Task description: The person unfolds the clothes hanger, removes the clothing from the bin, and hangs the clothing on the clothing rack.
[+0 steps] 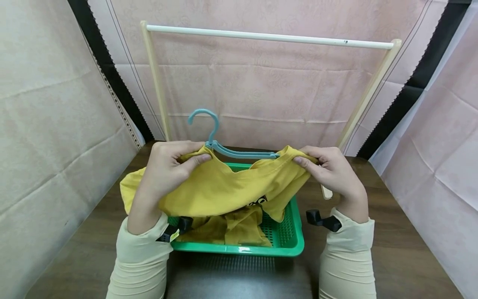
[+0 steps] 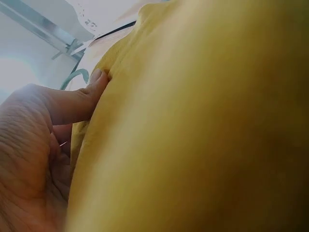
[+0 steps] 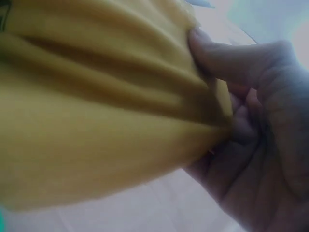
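Note:
A yellow T-shirt is stretched between my two hands, its neckline sagging in the middle and part of a dark print showing low on the right. My left hand pinches the shirt near the left side of the neckline, thumb in front. On the other side my right hand pinches the right shoulder. A light blue hanger lies behind the neckline, its hook standing up at the left; its ends go out of sight in the cloth. Both wrist views show thumb and fingers gripping the yellow cloth.
Below the shirt a green basket holds more yellow cloth. Behind stands a rack with a white bar and cream posts. A brown wooden table lies underneath, with pale cloth walls around. Black straps hang at the wrists.

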Available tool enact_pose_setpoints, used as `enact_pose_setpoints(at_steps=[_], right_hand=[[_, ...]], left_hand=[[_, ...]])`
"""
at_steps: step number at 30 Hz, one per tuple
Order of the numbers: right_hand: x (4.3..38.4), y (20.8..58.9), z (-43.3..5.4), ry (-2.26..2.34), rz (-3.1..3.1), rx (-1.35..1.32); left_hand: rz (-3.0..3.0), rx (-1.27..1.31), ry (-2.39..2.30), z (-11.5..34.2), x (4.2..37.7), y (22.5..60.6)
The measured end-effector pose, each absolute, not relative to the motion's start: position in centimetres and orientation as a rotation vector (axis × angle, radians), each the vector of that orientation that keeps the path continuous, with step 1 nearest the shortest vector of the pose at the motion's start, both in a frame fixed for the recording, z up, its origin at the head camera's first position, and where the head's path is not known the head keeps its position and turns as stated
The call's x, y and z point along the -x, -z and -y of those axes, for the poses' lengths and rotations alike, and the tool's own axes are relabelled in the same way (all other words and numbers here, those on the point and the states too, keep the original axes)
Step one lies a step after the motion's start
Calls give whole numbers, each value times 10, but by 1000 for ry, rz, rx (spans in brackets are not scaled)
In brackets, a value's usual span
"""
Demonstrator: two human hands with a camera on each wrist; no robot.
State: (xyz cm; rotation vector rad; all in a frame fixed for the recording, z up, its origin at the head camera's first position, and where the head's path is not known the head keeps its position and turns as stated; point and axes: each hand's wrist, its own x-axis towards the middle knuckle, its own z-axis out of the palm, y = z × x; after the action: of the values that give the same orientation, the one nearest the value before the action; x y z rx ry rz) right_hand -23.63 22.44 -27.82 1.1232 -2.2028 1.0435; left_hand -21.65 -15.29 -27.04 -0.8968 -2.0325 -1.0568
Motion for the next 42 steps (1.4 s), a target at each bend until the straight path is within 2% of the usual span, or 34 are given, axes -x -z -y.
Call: enact_pose_setpoints(at_steps=[12, 21, 28, 35, 42], right_hand=[[239, 278, -214, -983, 2049, -1158], [236, 280, -178, -847, 2107, -1172], [233, 279, -171, -799, 2040, -1141], [229, 280, -153, -825, 2001, -1309], [226, 276, -164, -832, 2155, -1293]], left_hand=[[2005, 937, 1044, 142, 218, 273], [1959, 1047, 871, 120, 221, 277], [1961, 1035, 856, 113, 218, 278], [2079, 1195, 967, 99, 215, 281], [2113, 1099, 972, 104, 214, 283]])
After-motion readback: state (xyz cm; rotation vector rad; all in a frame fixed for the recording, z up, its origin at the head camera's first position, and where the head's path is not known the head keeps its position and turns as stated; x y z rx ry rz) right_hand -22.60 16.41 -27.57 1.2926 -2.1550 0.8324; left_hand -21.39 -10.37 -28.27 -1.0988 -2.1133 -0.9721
